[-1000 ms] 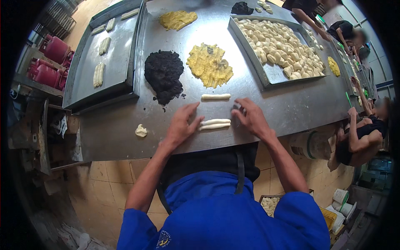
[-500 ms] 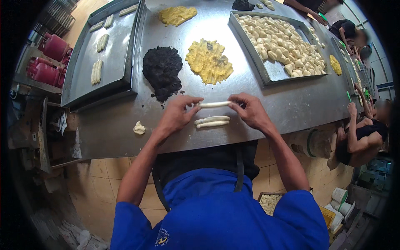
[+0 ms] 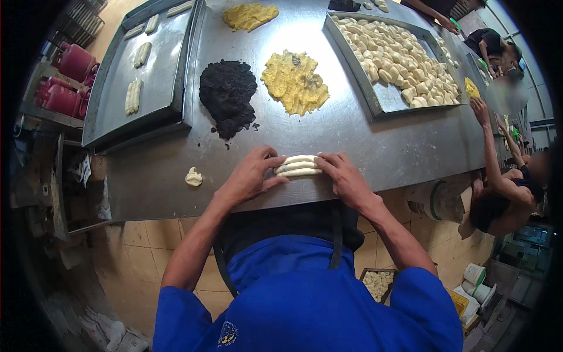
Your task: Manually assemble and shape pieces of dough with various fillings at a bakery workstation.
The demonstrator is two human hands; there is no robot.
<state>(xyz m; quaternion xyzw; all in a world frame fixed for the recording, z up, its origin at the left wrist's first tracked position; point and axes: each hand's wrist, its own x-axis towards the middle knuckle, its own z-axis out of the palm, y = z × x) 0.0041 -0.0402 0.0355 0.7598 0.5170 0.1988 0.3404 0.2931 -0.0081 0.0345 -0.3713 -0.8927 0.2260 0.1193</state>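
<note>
Three pale dough rolls (image 3: pixel 299 166) lie side by side, touching, near the front edge of the steel table (image 3: pixel 152 176). At their left ends, my left hand (image 3: pixel 255 175) grips them between thumb and fingers. The right ends are held by my right hand (image 3: pixel 347 179), its fingertips over the upper rolls. Beyond my hands sit a black mound of filling (image 3: pixel 227 97) and a yellow, lumpy mound of filling (image 3: pixel 295 83). A small dough scrap (image 3: pixel 193 176) rests to the left of my left hand.
On the left stands a metal tray (image 3: pixel 161 70) with grouped dough rolls (image 3: pixel 134 97). A second tray (image 3: pixel 366 97) at the right holds many dough pieces (image 3: pixel 404 61). More yellow filling (image 3: pixel 251 16) lies at the back. Other people (image 3: pixel 507 188) work along the right side.
Both hands have come nearer to me with the upper roll, which now lies against the other two. A co-worker's arm at the right has stretched toward the yellow filling there.
</note>
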